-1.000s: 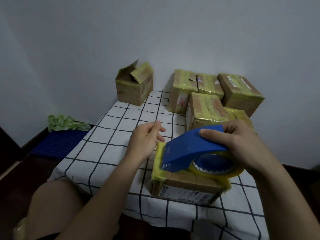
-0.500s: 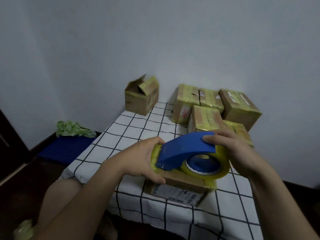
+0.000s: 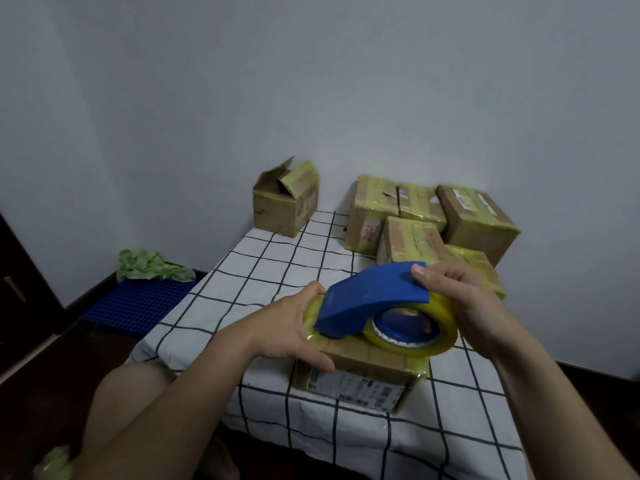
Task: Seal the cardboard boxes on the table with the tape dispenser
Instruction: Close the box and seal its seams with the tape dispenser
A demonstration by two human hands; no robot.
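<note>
Dispenser (image 3: 374,299) rests on the near box (image 3: 360,379) at the desk's (image 3: 277,271) front, right hand (image 3: 464,303) fingers curled round it, left hand (image 3: 287,330) fingers gripping that box's taped end. Stacked boxes (image 3: 478,220) behind look sealed; the open box (image 3: 284,206) is not yet done

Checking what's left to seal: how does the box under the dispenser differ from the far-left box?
The near box has flaps shut, the left hand gripping it; the far-left box has flaps open, untouched. The near box is flatter, the far-left box taller. Both are taped brown cardboard.
</note>
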